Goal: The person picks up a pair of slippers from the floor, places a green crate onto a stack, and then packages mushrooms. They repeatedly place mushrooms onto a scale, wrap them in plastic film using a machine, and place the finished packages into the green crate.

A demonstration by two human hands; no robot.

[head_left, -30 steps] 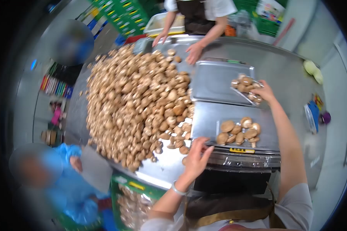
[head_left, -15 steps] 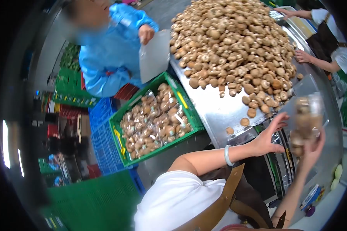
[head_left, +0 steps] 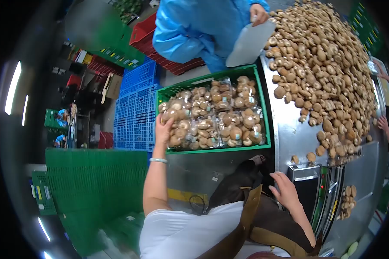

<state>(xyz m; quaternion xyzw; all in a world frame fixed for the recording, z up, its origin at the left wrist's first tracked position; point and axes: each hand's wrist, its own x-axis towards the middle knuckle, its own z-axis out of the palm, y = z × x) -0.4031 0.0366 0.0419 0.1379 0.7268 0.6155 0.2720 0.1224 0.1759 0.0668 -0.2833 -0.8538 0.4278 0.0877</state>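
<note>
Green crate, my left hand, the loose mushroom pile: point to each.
green crate (head_left: 229, 149), head view, near rim.
left hand (head_left: 162, 128), head view, back of hand.
loose mushroom pile (head_left: 328, 64), head view, middle of heap.

The left hand (head_left: 163, 128) is at the end of the green crate (head_left: 220, 150). Wrapped mushroom packs (head_left: 220, 118) fill it to the rim, so the only room is above them. Stacked blue crates (head_left: 136, 112) stand just outside the hand. A person in a blue coat (head_left: 194, 30) blocks the far side. The right hand (head_left: 285, 191) has a steel machine (head_left: 309, 190) just beside it. Bare steel table (head_left: 289, 134) lies ahead, then piled loose mushrooms (head_left: 328, 64).
</note>
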